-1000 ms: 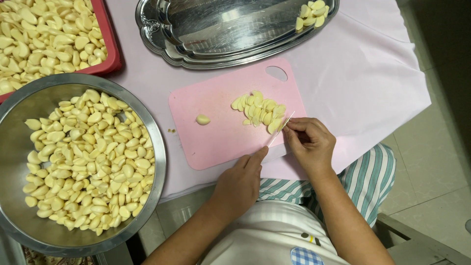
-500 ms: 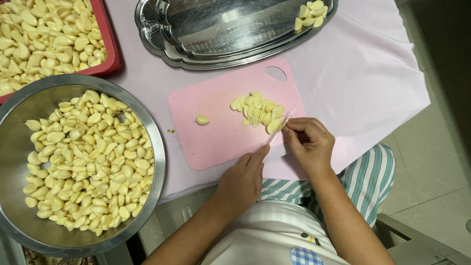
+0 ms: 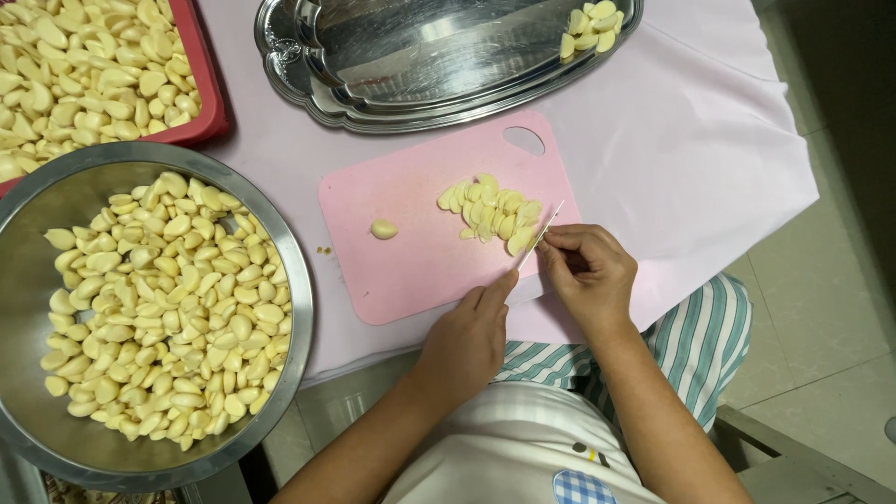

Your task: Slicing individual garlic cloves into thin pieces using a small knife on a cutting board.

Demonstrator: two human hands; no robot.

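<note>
Right hand point(image 3: 590, 276) closed around a small knife point(image 3: 541, 233), blade angled up-left with its tip at the right edge of the sliced garlic pile point(image 3: 493, 213) on the pink cutting board point(image 3: 411, 271). Left hand point(image 3: 471, 338) loosely curled, holding nothing, fingertips touching the board's near edge just left of the knife. 1 whole clove point(image 3: 384, 229) sits alone left of the pile.

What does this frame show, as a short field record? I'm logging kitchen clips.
left hand: resting on the board's near edge
right hand: holding a knife beside the sliced garlic
board: pink, also one lone clove
bowl: steel, full of peeled cloves
platter: steel, few slices at its right end
tray: red, holds cloves
</note>
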